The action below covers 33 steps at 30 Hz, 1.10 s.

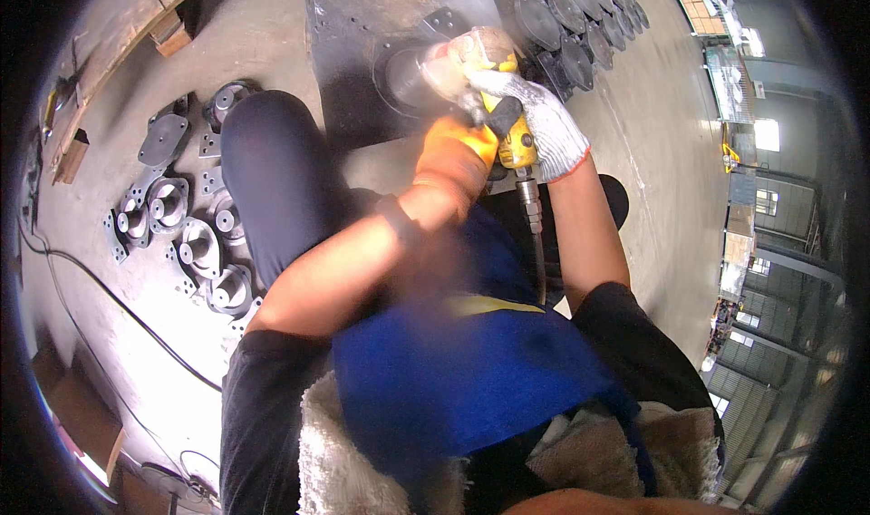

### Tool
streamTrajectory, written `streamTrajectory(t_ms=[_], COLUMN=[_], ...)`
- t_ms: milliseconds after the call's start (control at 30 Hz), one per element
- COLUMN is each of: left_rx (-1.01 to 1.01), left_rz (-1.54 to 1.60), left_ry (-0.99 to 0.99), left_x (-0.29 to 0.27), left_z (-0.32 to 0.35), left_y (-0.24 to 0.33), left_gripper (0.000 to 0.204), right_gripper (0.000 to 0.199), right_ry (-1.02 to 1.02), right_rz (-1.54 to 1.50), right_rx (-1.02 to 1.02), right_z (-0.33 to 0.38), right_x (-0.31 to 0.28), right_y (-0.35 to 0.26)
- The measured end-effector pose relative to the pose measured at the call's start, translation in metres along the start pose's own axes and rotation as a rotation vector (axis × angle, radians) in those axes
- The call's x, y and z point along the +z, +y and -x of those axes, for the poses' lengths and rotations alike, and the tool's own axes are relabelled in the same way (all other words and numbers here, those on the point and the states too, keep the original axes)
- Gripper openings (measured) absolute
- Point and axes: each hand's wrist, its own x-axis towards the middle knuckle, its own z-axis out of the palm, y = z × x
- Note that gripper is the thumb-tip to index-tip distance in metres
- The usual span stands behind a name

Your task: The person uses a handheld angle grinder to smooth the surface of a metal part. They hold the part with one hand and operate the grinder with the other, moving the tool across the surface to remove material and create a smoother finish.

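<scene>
A yellow air tool (517, 146) with a worn, bulky head is held over a dark steel plate (349, 121) in front of me. My right hand (548, 121), in a white knit glove, is closed around the tool's right side and head. My left hand (458, 157), in an orange glove, is closed at the tool's grip from the left; its fingertips are partly hidden. A metal hose fitting (528, 202) runs from the grip down toward my lap. Left of the tool's head lies a round dark metal part (391, 72), blurred where the tool meets it.
Several flanged metal parts (168, 202) lie on the floor at left. More dark flanged plates (566, 12) sit in rows at the far right of the steel plate. A black cable (136, 314) crosses the floor at left, below a wooden-edged bench (122, 48). My knee (272, 152) is beside the plate.
</scene>
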Motion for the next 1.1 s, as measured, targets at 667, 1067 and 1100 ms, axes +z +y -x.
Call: streamTrajectory(t_ms=[667,1067,1100], left_rx=[0.245,0.152,0.095], left_rz=[-0.133,-0.366,-0.435], left_ry=[-0.072,-0.234,-0.384], left_x=[-0.017,-0.029,-0.036], left_z=[0.011,-0.008,-0.014], left_y=[0.015,-0.001,0.005], left_gripper=[0.017,0.018,0.018], right_gripper=[0.026,0.028,0.030], right_ry=[0.093,-0.137,-0.117], right_rz=[-0.084,0.192,-0.097], right_rx=[0.054,-0.214,-0.065], right_z=[0.027,0.001,0.002], right_x=[-0.002,0.009,0.015], right_y=[0.003,-0.012,-0.015])
